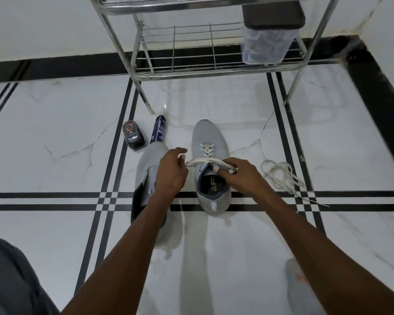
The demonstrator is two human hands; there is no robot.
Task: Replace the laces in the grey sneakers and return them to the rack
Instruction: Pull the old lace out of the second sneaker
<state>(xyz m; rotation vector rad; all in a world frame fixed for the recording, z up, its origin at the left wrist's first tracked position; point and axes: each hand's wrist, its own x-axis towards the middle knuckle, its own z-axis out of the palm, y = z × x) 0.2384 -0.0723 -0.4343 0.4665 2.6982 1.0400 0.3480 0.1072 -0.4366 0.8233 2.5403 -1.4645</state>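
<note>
We are about halfway, by our reckoning. The right-hand grey sneaker (208,155) stands upright on the floor (55,133), toe toward the rack (191,64), and its white lace (208,160) is already crossed through the eyelets up to the top pair. Both hands are on that lace: the left hand (171,172) pinches one end, drawn out to the side, and the right hand (241,173) pinches the other end over the collar of the shoe. What remains here is to even the ends and tie them — a short job.

The other grey sneaker (151,178) lies on the floor just to the left, partly under the left forearm; its tongue shows no lace that we can make out, though the arm hides much of it. A loose lace (282,176) lies in a tangle on the floor to the right, well apart from both shoes. Whether it is the old one or the fresh one for the second shoe we cannot tell.

So one shoe is left to thread, and then both go onto the rack, whose lower shelf carries only a plastic container (268,35). A dark bottle (134,138) and a spray can (157,130) sit near the rack's leg.
</note>
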